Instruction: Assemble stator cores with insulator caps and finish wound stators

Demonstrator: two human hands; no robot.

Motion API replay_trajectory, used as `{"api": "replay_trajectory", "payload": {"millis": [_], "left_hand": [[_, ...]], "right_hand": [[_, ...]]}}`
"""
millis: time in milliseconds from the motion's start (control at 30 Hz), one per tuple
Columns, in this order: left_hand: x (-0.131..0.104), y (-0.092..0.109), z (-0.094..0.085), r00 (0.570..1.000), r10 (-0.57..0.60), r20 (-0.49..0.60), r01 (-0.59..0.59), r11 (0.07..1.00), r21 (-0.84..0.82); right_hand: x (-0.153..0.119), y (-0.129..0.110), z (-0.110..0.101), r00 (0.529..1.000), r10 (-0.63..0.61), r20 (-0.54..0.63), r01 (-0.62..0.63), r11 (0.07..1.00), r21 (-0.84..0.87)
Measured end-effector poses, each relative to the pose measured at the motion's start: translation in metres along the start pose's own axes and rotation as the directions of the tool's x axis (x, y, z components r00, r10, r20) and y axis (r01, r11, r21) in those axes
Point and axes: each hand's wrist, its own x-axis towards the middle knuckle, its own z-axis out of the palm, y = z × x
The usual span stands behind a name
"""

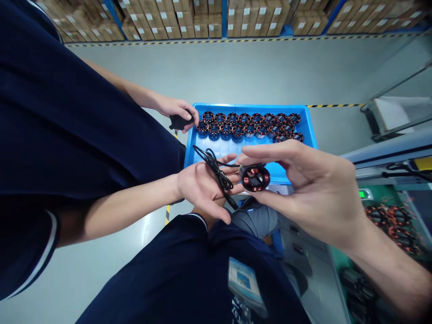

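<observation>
My right hand (303, 189) reaches in from the right, thumb and fingers closed on the sides of a motor stator (255, 179), a black ring with copper windings. Its round opening faces me. Just left of it, a co-worker's open palm (197, 182) bears a coiled black cable (218, 168). One strand runs toward the stator; I cannot tell whether they are joined. The co-worker's other hand (177, 112) grips a black part (182, 120) at the tray's left edge. A bit of my left forearm shows below the palm, but my left hand is hidden.
Behind the hands lies a blue tray (199, 155) with rows of similar stators (249, 123). On the right, a green bench (337, 256) carries more copper-wound parts (393, 220). Shelves of cardboard boxes (254, 18) line the back. The co-worker's body stands close on the left.
</observation>
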Motion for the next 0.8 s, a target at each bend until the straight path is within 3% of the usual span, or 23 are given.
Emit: {"api": "replay_trajectory", "payload": {"millis": [67,133,233,300,433,600,700,800], "left_hand": [[0.0,0.001,-0.008,0.961,0.248,0.119,-0.242,0.968,-0.064],[0.001,0.003,-0.012,0.926,0.329,0.186,-0.307,0.942,-0.138],[0.005,0.004,-0.012,0.919,0.314,0.237,-0.277,0.944,-0.178],[0.008,0.002,-0.008,0.919,0.334,0.21,-0.287,0.931,-0.228],[0.015,-0.002,-0.002,0.914,0.39,0.112,-0.338,0.884,-0.323],[0.023,0.0,-0.006,0.906,0.398,0.147,-0.324,0.873,-0.364],[0.027,0.004,-0.008,0.916,0.32,0.242,-0.231,0.914,-0.335],[0.029,0.007,-0.009,0.911,0.306,0.278,-0.217,0.926,-0.31]], "right_hand": [[-0.001,-0.001,0.001,0.997,-0.051,-0.051,0.048,0.997,-0.068],[-0.001,-0.002,0.002,0.989,-0.097,-0.109,0.081,0.985,-0.15],[-0.001,-0.003,0.002,0.979,-0.123,-0.164,0.081,0.968,-0.238],[-0.001,-0.003,0.001,0.978,-0.117,-0.174,0.071,0.966,-0.248],[-0.004,-0.002,0.0,0.98,-0.101,-0.171,0.066,0.978,-0.198],[-0.008,-0.001,-0.001,0.98,-0.045,-0.196,0.015,0.988,-0.152],[-0.006,-0.003,-0.003,0.982,0.043,-0.184,-0.047,0.999,-0.016],[-0.001,-0.005,-0.005,0.961,0.263,-0.085,-0.234,0.937,0.26]]}}
